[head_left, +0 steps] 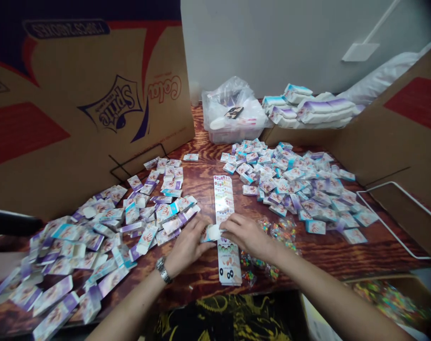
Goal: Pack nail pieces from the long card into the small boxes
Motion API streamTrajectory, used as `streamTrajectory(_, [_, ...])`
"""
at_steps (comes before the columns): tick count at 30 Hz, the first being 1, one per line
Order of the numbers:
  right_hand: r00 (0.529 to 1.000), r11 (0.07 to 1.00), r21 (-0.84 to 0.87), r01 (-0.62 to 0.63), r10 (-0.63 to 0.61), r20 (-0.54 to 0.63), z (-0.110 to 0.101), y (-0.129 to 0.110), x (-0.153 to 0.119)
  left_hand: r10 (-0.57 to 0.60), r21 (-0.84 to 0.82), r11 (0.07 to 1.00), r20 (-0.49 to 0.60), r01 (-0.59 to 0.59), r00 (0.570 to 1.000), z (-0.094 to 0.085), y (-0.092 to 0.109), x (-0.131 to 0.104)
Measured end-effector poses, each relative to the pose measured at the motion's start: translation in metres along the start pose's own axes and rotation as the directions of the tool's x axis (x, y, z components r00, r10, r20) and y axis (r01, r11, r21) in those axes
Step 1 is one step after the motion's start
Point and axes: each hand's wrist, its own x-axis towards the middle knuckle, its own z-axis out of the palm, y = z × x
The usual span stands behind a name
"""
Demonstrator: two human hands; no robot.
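Note:
Near the middle of the table, my left hand [191,240], with a metal watch on its wrist, holds a small white and light-blue box [210,233]. The fingers of my right hand [242,231] are closed at the right end of this box. Under both hands runs a long stack of printed strips [229,270] with small coloured pictures. Just right of the strips, partly beneath my right wrist, lie clear packets of colourful bits [284,232]. Left of my left hand is a spread of small boxes [132,213], several with open flaps.
A heap of closed small boxes [293,182] lies at the right. Behind it stand a clear plastic tub [224,136] and bundled packs [325,111]. Large cartons [69,123] flank the table. A box of colourful packets [389,303] is at the lower right.

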Motion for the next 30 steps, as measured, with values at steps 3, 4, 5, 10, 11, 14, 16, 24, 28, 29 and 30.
streamTrajectory(3, [0.995,0.996,-0.022,0.09,-0.089,0.043,0.006,-0.004,0.002,-0.026,0.014,1.0,-0.01,0.026,1.0,0.001,-0.001,-0.004])
streamTrajectory(4, [0.992,0.992,-0.046,0.114,-0.112,0.05,0.007,-0.005,0.002,-0.027,0.024,0.999,-0.01,0.027,1.0,0.001,-0.001,-0.005])
streamTrajectory(5, [0.99,0.988,-0.077,0.136,-0.132,0.055,0.009,-0.005,0.001,-0.026,0.033,0.999,-0.01,0.026,1.0,0.0,-0.001,-0.006])
streamTrajectory(10, [0.975,0.937,-0.27,0.222,-0.215,0.054,0.014,-0.002,-0.003,-0.035,0.086,0.996,0.004,0.034,0.999,-0.002,0.001,-0.01])
streamTrajectory(11, [0.97,0.92,-0.307,0.244,-0.238,0.059,0.014,-0.002,-0.004,-0.033,0.097,0.995,0.008,0.032,0.999,-0.002,0.002,-0.01])
streamTrajectory(14, [0.951,0.861,-0.409,0.304,-0.3,0.075,0.012,-0.004,-0.005,-0.016,0.117,0.993,0.02,0.014,1.0,-0.002,0.004,-0.011])
streamTrajectory(16, [0.931,0.816,-0.46,0.35,-0.359,0.072,0.011,-0.006,-0.004,-0.017,0.128,0.992,0.036,0.012,0.999,-0.001,0.006,-0.011])
streamTrajectory(24, [0.834,0.705,-0.525,0.476,-0.552,0.014,0.013,-0.005,-0.005,-0.053,0.154,0.987,0.069,0.042,0.996,0.002,0.011,-0.012])
streamTrajectory(28, [0.877,0.825,-0.343,0.45,-0.481,-0.006,0.02,-0.002,-0.009,-0.034,0.123,0.992,0.06,0.026,0.998,0.002,0.011,-0.014])
streamTrajectory(29, [0.909,0.88,-0.265,0.393,-0.415,-0.029,0.021,-0.004,-0.01,-0.036,0.127,0.991,0.051,0.029,0.998,0.003,0.011,-0.014])
streamTrajectory(30, [0.94,0.93,-0.17,0.326,-0.338,-0.047,0.021,-0.006,-0.01,-0.042,0.14,0.989,0.035,0.036,0.999,0.004,0.011,-0.015])
